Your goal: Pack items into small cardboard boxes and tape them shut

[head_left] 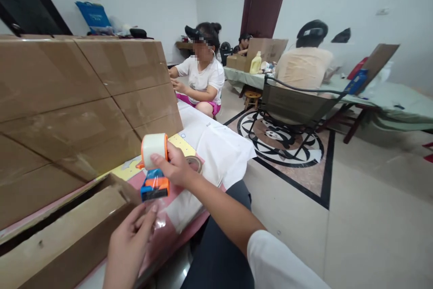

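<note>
My right hand (pixel 176 167) is closed around a tape dispenser (pixel 154 185) with a blue and orange body and a roll of clear tape (pixel 153 149) on top. Just below it, my left hand (pixel 130 235) pinches a loose strip of clear tape (pixel 160 217) near the dispenser's cutting end. A long cardboard box (pixel 67 230) lies in front of me at the lower left, with a dark gap along its top. Behind my right wrist, partly hidden, rests another tape roll (pixel 195 162) on the table cover.
Stacked cardboard boxes (pixel 84 95) form a wall at the left. White sheeting (pixel 223 144) covers the table's right end. A person (pixel 203 72) sits beyond the boxes; another person (pixel 302 66) sits on a folding chair (pixel 297 104) by a second table (pixel 399 104).
</note>
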A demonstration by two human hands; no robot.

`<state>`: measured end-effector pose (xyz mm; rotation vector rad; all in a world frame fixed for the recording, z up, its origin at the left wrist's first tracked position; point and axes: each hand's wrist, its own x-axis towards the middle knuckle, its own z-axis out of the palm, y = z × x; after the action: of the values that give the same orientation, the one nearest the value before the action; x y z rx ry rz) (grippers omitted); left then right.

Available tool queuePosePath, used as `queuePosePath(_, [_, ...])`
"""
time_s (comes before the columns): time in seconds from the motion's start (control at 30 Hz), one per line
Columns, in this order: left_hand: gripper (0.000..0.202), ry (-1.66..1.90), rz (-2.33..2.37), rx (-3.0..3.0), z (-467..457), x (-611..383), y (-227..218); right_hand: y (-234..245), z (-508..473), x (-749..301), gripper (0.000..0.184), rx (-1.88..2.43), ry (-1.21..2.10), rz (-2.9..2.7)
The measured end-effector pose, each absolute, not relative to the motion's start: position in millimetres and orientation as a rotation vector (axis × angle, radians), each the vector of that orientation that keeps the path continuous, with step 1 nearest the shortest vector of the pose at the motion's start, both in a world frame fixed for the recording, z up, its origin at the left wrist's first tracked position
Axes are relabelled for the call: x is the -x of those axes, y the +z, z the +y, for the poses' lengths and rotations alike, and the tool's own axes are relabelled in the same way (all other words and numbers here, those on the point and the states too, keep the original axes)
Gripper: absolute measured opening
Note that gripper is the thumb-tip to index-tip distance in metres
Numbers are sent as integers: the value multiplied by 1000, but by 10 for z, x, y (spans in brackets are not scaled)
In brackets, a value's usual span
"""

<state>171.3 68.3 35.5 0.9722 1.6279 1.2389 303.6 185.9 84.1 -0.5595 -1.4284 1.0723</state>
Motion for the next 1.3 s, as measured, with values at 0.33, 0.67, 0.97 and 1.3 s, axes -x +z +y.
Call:
queuePosePath(0.33, [53,1265,1734,-1249,597,-1636,384,837,1829,-2902,40,434,1347,-1245])
queuePosePath(0.67, [36,1441,1485,-1155,528,-1708,302,724,1856,-2942,33,532,1136,-1370])
queuePosePath(0.97, [37,1460,1434,-1191,572,-1690,332,819,1759,-2869,35,491,1307,-1091])
queuePosePath(1.3, [43,1496,1504,-1112,578,-1781,521,780,1786,-2715,35,575,1513,-692])
